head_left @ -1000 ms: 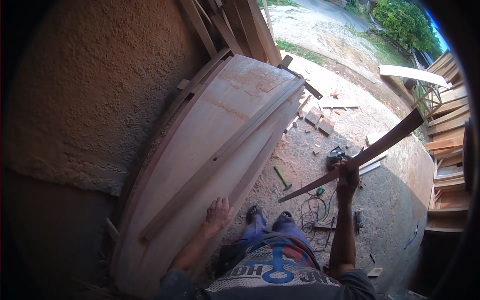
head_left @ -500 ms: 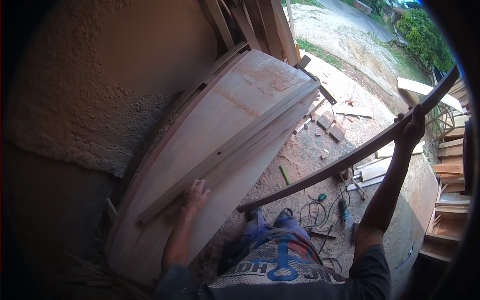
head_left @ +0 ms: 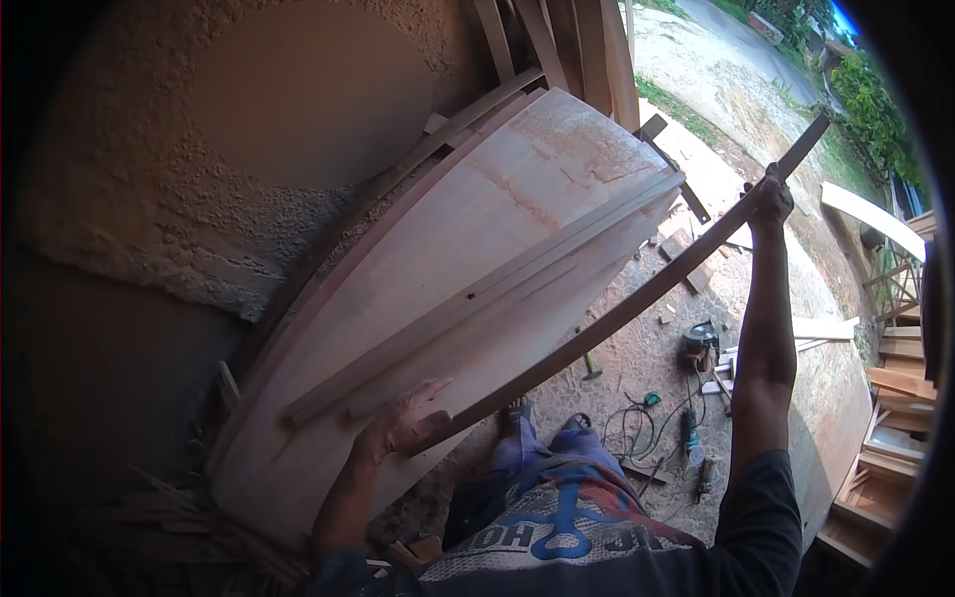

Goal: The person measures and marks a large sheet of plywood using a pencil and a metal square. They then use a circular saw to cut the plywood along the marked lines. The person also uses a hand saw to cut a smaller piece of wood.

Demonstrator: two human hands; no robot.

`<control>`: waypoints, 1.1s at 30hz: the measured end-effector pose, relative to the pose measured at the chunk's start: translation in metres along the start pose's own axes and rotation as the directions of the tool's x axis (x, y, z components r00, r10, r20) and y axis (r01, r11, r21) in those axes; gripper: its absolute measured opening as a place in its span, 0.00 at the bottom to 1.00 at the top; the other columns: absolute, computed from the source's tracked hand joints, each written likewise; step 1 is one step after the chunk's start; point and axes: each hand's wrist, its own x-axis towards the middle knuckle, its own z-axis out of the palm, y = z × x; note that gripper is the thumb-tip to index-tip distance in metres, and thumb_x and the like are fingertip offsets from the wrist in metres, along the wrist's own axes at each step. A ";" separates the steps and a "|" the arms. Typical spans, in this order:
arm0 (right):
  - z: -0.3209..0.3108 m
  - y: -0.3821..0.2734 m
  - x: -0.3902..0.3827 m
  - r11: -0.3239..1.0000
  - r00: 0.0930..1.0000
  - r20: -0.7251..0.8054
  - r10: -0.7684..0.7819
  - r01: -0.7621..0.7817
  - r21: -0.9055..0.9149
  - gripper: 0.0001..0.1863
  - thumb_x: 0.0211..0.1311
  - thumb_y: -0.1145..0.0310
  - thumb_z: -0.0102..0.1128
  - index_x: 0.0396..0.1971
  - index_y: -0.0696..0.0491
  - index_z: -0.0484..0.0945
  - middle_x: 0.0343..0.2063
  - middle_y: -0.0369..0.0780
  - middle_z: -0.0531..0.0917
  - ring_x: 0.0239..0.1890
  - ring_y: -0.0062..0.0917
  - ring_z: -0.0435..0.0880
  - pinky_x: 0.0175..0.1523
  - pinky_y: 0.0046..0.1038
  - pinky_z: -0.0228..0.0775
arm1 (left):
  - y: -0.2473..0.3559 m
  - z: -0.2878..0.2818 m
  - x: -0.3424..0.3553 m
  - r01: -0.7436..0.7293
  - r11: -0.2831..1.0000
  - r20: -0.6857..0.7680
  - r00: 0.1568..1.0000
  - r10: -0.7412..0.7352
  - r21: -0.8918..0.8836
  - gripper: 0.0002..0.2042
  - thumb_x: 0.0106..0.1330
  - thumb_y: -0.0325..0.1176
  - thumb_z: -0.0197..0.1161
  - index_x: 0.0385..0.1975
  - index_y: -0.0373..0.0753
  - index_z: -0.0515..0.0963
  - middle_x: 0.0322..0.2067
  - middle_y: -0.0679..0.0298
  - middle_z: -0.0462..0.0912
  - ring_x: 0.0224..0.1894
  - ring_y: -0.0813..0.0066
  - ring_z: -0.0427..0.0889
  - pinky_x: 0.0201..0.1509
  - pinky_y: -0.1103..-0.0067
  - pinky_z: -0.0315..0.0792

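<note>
Your right grip (head_left: 771,199) is clenched round the dark strip (head_left: 657,287) near its far end. Long axis slants down-left to your left hand (head_left: 403,421), nearest the low end; can't tell if it clasps. Pale panel (head_left: 477,219) left; loose batten (head_left: 388,353) on it obstructs. Saw (head_left: 699,343), hammer (head_left: 590,366) on floor (head_left: 821,398).
</note>
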 end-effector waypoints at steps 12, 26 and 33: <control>0.014 0.248 -0.173 0.970 0.968 0.104 0.227 -0.215 -0.117 0.25 0.70 0.56 0.59 0.59 0.56 0.68 0.48 0.45 0.79 0.42 0.35 0.84 0.39 0.39 0.80 | -0.112 0.057 -0.034 0.190 0.817 -0.323 0.947 -0.005 0.545 0.23 0.59 0.36 0.70 0.55 0.42 0.75 0.46 0.56 0.77 0.49 0.53 0.77 0.52 0.58 0.70; 0.026 0.229 -0.350 0.866 0.804 0.337 0.490 -0.405 -0.294 0.43 0.66 0.67 0.63 0.75 0.58 0.48 0.67 0.50 0.64 0.56 0.37 0.76 0.49 0.34 0.75 | -0.118 0.040 -0.002 0.196 0.777 -0.460 0.878 0.132 0.598 0.47 0.50 0.53 0.76 0.71 0.45 0.61 0.68 0.49 0.61 0.69 0.43 0.60 0.70 0.51 0.57; 0.018 0.238 -0.457 0.801 0.585 0.549 0.596 -0.478 -0.360 0.39 0.59 0.70 0.66 0.69 0.60 0.58 0.51 0.46 0.76 0.49 0.33 0.80 0.52 0.33 0.77 | -0.081 0.000 0.068 0.191 0.715 -0.111 0.981 -0.157 0.672 0.67 0.41 0.63 0.78 0.78 0.49 0.40 0.67 0.34 0.54 0.68 0.35 0.57 0.73 0.47 0.49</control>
